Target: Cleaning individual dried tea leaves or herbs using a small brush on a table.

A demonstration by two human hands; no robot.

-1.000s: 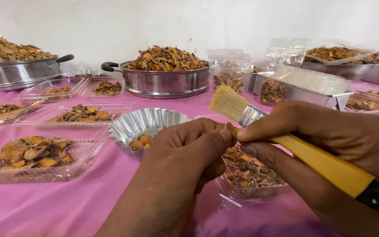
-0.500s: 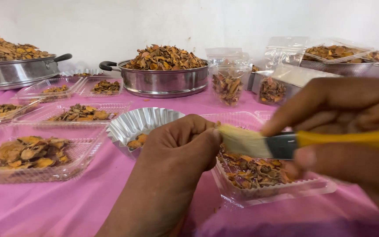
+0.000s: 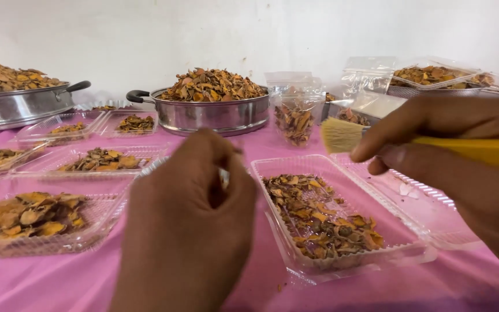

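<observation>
1. Looks like a small food-packing setup, not really a home kitchen: one long table under a pink cloth (image 3: 59, 283) against a bare white wall (image 3: 145, 40).
2. Big steel pans (image 3: 218, 112) heaped with dried orange-brown chips.
3. Rows of clear plastic trays (image 3: 342, 266), part-filled with the same stuff, plus clear pouches (image 3: 293, 107).

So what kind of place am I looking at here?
Probably a small food-packing workspace: a pink-covered table holds rows of clear plastic trays of dried orange-brown slices, steel pans heaped with more, and filled clear bags.
</observation>
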